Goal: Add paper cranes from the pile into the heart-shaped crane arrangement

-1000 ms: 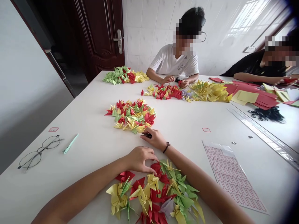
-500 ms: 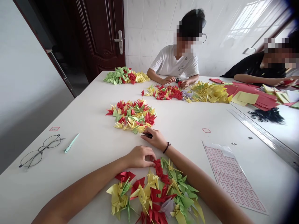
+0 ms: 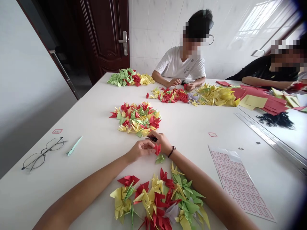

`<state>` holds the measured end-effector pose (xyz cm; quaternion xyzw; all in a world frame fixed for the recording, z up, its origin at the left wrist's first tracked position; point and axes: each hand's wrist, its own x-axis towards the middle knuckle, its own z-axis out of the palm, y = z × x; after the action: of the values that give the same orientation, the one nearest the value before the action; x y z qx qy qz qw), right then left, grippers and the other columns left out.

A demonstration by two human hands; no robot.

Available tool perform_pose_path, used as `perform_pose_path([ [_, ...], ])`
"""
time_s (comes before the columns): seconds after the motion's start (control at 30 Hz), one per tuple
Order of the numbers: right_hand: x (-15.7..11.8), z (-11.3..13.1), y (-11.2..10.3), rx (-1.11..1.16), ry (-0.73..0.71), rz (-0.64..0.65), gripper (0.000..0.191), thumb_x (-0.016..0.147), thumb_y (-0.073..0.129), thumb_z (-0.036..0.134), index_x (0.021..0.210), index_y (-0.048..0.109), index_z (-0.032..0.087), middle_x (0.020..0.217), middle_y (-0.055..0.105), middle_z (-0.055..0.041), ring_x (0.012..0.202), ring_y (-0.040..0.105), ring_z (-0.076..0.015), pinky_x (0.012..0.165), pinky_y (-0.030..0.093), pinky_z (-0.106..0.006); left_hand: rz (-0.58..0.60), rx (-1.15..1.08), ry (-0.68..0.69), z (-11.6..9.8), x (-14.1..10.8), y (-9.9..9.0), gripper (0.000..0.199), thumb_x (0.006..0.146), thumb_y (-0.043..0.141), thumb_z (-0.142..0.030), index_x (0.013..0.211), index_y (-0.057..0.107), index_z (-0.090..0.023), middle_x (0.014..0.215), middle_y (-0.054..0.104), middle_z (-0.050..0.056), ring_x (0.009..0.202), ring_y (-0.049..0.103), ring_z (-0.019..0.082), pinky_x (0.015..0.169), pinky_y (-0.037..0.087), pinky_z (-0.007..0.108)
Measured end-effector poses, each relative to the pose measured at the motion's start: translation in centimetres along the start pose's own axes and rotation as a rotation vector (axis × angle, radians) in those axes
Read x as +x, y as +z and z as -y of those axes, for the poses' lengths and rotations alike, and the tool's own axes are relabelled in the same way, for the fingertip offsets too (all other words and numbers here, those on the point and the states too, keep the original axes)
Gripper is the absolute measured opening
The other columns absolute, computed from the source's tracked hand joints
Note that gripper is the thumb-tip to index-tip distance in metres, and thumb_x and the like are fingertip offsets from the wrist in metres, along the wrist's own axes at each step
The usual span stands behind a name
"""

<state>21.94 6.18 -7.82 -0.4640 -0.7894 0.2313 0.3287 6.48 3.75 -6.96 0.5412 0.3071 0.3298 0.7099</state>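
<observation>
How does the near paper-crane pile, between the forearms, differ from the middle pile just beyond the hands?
The near pile is loosely spread, with gaps among its cranes; the middle pile is packed closer together. The near pile includes a lavender piece, while the middle pile shows none I can make out. Both mix red, yellow and green folded paper.

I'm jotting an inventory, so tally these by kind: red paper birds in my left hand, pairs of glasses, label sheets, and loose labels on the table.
Red paper bird in the left hand: 1
Glasses: 1 pair
Label sheet: 1
Loose labels: 2
Total: 5
</observation>
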Motion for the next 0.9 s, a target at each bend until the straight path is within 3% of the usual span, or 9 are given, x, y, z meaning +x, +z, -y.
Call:
perform_pose_path([
  [0.17,-0.1,-0.1,-0.1,0.052,-0.014,-0.025,0.015,0.068,0.057,0.028,0.076,0.049,0.018,0.068,0.06,-0.0015,0.058,0.052,-0.0113,0.056,0.041,-0.023,0.041,-0.126,-0.027,-0.4,0.2,-0.5,0.024,0.062,0.071,-0.03,0.074,0.057,-0.014,0.071,0.062,0.003,0.064,0.056,0.013,0.064,0.041,0.027],
  [0.33,0.0,-0.3,0.0,0.067,-0.006,-0.043,0.015,0.066,0.058,0.027,0.075,0.051,0.018,0.07,0.06,-0.0021,0.061,0.053,-0.0121,0.057,0.042,-0.023,-0.029,-0.175,-0.034,-0.2,0.3,-0.5,0.028,0.057,0.075,-0.027,0.073,0.056,-0.014,0.065,0.062,0.001,0.057,0.055,0.01,0.063,0.041,0.026],
  [0.53,0.0,-0.3,0.1,0.079,0.01,-0.043,0.016,0.065,0.059,0.026,0.076,0.051,0.018,0.072,0.062,-0.0019,0.06,0.055,-0.0121,0.055,0.042,-0.022,-0.052,-0.161,-0.043,-0.4,0.2,-0.5,0.038,0.057,0.075,-0.027,0.089,0.06,-0.014,0.07,0.062,0.001,0.055,0.053,0.008,0.063,0.04,0.026],
  [0.77,0.0,-0.4,0.1,0.049,0.024,-0.044,0.011,0.07,0.056,0.026,0.076,0.052,0.018,0.07,0.061,-0.0019,0.06,0.054,-0.0116,0.056,0.042,-0.022,-0.029,-0.157,-0.01,-0.3,0.3,-0.6,0.025,0.06,0.072,-0.027,0.075,0.057,-0.014,0.068,0.061,0.001,0.056,0.053,0.009,0.064,0.041,0.027],
  [0.9,0.0,-0.3,0.2,0.056,0.019,-0.058,0.013,0.073,0.055,0.03,0.075,0.051,0.018,0.067,0.06,-0.0009,0.057,0.052,-0.0105,0.055,0.041,-0.021,-0.105,-0.121,0.013,-0.5,0.4,-1.3,0.024,0.063,0.069,-0.027,0.076,0.053,-0.015,0.068,0.06,0.0,0.058,0.055,0.01,0.062,0.041,0.026],
])
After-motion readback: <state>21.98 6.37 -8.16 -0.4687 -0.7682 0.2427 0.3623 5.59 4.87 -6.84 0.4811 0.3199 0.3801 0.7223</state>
